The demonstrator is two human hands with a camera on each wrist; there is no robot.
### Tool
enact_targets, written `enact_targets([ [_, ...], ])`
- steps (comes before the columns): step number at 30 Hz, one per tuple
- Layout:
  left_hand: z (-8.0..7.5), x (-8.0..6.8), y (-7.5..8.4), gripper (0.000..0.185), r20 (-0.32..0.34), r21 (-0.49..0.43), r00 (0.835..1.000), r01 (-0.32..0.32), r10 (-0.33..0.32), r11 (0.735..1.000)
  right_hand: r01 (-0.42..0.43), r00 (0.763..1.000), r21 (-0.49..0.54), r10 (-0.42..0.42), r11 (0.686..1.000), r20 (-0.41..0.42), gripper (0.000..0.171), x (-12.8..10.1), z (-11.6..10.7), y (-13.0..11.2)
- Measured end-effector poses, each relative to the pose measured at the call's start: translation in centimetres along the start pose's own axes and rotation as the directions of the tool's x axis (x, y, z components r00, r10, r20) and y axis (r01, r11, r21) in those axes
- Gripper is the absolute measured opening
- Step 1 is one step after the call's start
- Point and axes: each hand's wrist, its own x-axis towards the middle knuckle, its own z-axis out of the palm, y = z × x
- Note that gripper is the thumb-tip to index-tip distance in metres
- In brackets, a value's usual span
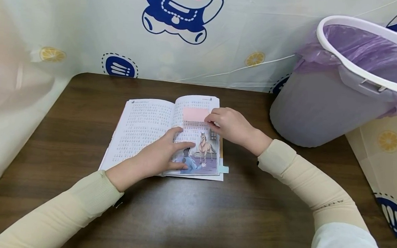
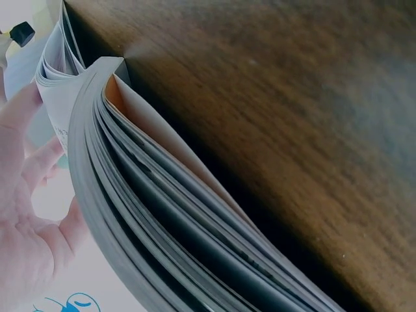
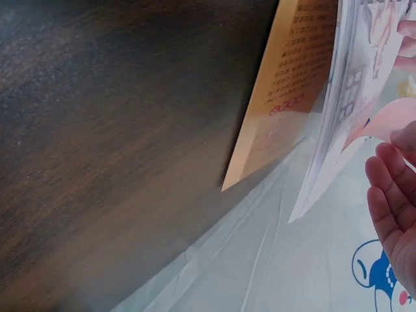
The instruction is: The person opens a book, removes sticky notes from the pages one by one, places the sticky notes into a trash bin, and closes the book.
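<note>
An open book (image 1: 145, 117) lies on the table, its right page printed with text and a picture of a horse and a person. On the upper part of that page is a pink sticky note (image 1: 195, 115). My right hand (image 1: 230, 125) pinches the note's right end between thumb and fingers; in the right wrist view the pink note (image 3: 390, 120) curves up off the page there. With fingers spread, my left hand (image 1: 160, 152) rests on the lower part of the book, across the inner fold and the picture. A light blue tab (image 1: 223, 169) sticks out at the book's lower right edge.
A grey bin (image 1: 321, 96) with a purple liner stands at the back right of the brown wooden table (image 1: 180, 216). Behind the table hangs a white patterned sheet (image 1: 106, 25). The book's orange back cover (image 3: 279, 97) shows in the right wrist view.
</note>
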Motion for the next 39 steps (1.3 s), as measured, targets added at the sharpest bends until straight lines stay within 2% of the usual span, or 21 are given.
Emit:
enact_targets([
  [7,0.0,0.1,0.0,0.062,0.013,-0.002,1.0,0.007,-0.007,1.0,-0.066,0.997,-0.017,0.065,0.998,-0.038,0.016,0.0,-0.7,0.1],
  [18,0.0,0.1,0.0,0.062,0.011,-0.007,1.0,0.005,-0.005,1.0,-0.129,0.982,0.009,0.129,0.992,-0.136,0.015,0.0,-1.6,0.6],
  [29,0.0,0.1,0.1,0.062,0.0,-0.014,1.0,0.002,-0.002,1.0,-0.258,0.957,0.056,0.263,0.965,-0.122,0.017,-0.6,-2.7,0.9],
  [39,-0.1,0.0,0.1,0.062,0.006,-0.013,1.0,0.016,-0.016,1.0,-0.29,0.939,0.151,0.312,0.945,-0.146,0.013,-1.7,-3.6,1.6],
])
